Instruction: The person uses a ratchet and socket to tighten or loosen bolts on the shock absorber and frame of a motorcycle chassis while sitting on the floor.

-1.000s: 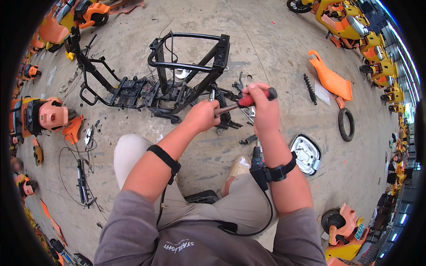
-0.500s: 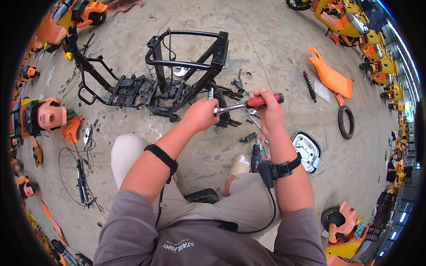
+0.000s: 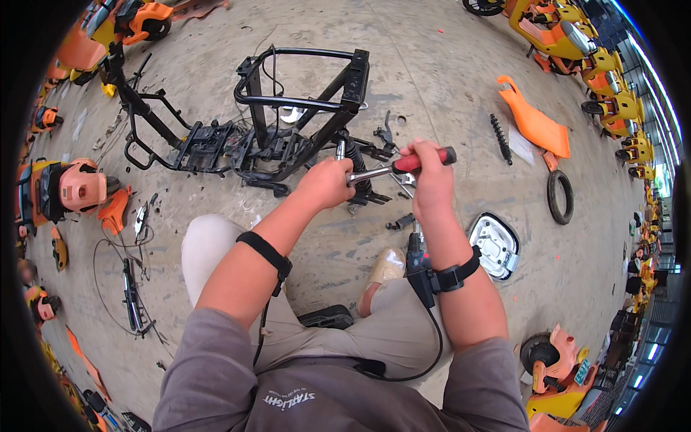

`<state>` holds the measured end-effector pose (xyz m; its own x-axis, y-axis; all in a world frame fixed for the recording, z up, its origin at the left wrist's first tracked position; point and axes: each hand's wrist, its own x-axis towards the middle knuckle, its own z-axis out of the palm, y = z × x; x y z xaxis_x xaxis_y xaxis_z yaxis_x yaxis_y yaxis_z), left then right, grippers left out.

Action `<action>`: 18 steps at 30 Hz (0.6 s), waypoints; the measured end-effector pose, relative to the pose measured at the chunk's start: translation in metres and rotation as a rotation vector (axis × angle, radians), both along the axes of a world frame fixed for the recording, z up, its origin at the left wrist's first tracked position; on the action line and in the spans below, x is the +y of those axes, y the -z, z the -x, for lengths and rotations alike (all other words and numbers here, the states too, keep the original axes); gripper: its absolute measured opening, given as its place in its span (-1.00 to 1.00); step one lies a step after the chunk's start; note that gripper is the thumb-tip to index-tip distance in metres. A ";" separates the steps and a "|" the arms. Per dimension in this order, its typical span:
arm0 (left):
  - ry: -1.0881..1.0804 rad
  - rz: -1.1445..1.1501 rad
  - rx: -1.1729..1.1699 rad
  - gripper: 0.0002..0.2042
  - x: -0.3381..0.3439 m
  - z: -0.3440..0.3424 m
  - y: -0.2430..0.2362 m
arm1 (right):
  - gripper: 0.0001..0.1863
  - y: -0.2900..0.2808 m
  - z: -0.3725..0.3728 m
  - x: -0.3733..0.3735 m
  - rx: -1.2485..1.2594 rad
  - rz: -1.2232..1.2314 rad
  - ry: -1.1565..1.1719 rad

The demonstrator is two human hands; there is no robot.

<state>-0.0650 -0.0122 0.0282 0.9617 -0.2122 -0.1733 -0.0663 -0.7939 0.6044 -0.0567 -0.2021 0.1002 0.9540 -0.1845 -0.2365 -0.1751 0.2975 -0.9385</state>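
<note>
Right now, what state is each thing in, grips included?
Left grip: closed at the head end of the ratchet wrench
Right grip: closed around its red handle
Ratchet wrench: held in both grips
Black frame: bare, body panels off
Loose shock absorber: lying down
Orange panel: detached, lying down
Tyre: lying down, rimless
Drill: partly hidden, on/off unclear

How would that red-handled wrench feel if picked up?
Probably stiff and fairly heavy for its size: the red-handled wrench has a metallic shaft. That shiny shaft could be slippery; its thicker handle likely grips better.
</note>
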 end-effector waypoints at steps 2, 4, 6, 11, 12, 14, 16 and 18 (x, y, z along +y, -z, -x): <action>-0.004 0.020 -0.004 -0.78 0.000 -0.002 -0.002 | -0.84 -0.015 0.001 0.014 -0.166 0.130 -0.111; 0.031 0.091 0.023 -0.80 0.003 -0.003 -0.003 | -0.84 -0.024 0.004 0.027 -0.210 0.186 -0.179; 0.051 0.116 -0.005 -0.80 0.007 -0.003 0.002 | -0.85 -0.025 0.005 0.035 -0.286 0.252 -0.295; 0.068 0.129 -0.059 -0.79 0.009 -0.002 0.009 | -0.84 -0.016 -0.003 0.031 -0.291 0.255 -0.340; 0.070 0.116 -0.068 -0.79 0.009 -0.001 0.009 | -0.84 -0.016 -0.004 0.028 -0.249 0.197 -0.330; 0.075 0.109 -0.075 -0.78 0.008 -0.001 0.007 | -0.79 -0.006 -0.006 0.014 -0.270 0.206 -0.323; 0.078 0.035 -0.050 -0.77 0.006 -0.002 0.006 | -0.70 0.007 -0.004 -0.003 -0.229 0.220 -0.293; 0.077 0.009 -0.035 -0.76 0.003 -0.001 0.003 | -0.69 0.026 -0.001 -0.019 -0.176 0.154 -0.251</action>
<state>-0.0637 -0.0092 0.0248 0.9478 -0.2874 -0.1377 -0.1483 -0.7802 0.6078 -0.0557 -0.2212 0.0742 0.9978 0.0401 -0.0521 -0.0565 0.1178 -0.9914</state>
